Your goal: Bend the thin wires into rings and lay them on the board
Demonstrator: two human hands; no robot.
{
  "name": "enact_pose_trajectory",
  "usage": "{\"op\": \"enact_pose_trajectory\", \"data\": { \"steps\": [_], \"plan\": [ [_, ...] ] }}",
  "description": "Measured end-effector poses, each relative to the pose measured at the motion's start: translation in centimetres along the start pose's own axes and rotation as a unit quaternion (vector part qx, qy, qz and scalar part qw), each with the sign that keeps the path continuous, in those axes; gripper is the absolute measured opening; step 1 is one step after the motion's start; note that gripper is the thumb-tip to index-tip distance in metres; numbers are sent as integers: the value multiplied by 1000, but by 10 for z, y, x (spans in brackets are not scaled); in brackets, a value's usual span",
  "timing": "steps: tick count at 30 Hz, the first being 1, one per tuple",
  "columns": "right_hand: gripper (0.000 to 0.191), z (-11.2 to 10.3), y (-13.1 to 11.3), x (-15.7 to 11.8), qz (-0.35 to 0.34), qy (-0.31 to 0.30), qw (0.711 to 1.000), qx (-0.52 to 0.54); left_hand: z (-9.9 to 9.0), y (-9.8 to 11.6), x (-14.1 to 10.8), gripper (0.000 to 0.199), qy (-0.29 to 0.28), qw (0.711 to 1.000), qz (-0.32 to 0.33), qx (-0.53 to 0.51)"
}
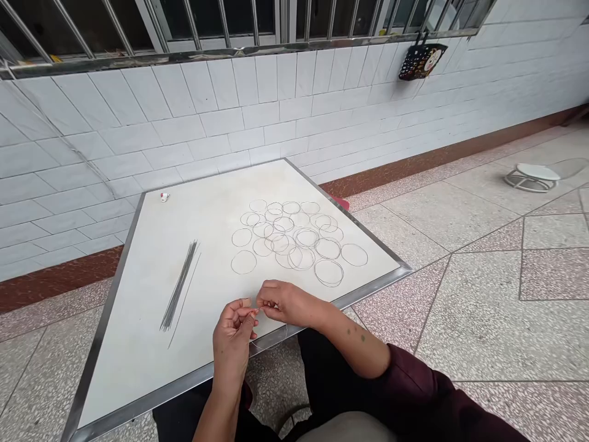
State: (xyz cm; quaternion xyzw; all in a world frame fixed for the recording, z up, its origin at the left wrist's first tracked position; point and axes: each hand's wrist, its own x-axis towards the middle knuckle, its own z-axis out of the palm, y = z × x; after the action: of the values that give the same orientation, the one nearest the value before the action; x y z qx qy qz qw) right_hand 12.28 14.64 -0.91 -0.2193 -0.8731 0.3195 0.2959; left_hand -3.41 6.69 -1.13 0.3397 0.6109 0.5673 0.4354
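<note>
Both of my hands meet over the near edge of the white table [138,362]. My left hand [234,328] pinches a thin wire [271,348] that curves in a loop below the fingers. Opposite it, my right hand [280,302] has its fingertips closed on the wire too, almost touching the left fingertips. Beyond the hands lie several thin wire rings [243,262], many overlapping. To the left rests a bundle of straight dark wires [177,291], with one single wire [184,299] beside it.
A small white and red object [164,197] sits at the table's far left corner. Behind the table runs a tiled wall [207,132] below barred windows. A dark patterned bag [422,60] hangs at the right, and a low white stool [534,175] stands on the floor.
</note>
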Motion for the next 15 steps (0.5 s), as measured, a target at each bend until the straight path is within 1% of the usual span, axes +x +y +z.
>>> {"op": "enact_pose_trajectory", "data": {
  "steps": [5, 9, 12, 15],
  "plan": [
    [12, 5, 4, 3, 38, 27, 998, 52, -2, 0, 2, 35, -3, 1000, 1, -11],
    [14, 6, 6, 10, 108, 55, 990, 71, -2, -5, 3, 45, -17, 999, 3, -52],
    [10, 6, 10, 14, 147, 74, 983, 79, -4, -9, 5, 49, -24, 996, -6, -83],
    [6, 4, 20, 21, 211, 102, 969, 76, -11, -11, 7, 47, -3, 995, -5, -101]
  ]
}}
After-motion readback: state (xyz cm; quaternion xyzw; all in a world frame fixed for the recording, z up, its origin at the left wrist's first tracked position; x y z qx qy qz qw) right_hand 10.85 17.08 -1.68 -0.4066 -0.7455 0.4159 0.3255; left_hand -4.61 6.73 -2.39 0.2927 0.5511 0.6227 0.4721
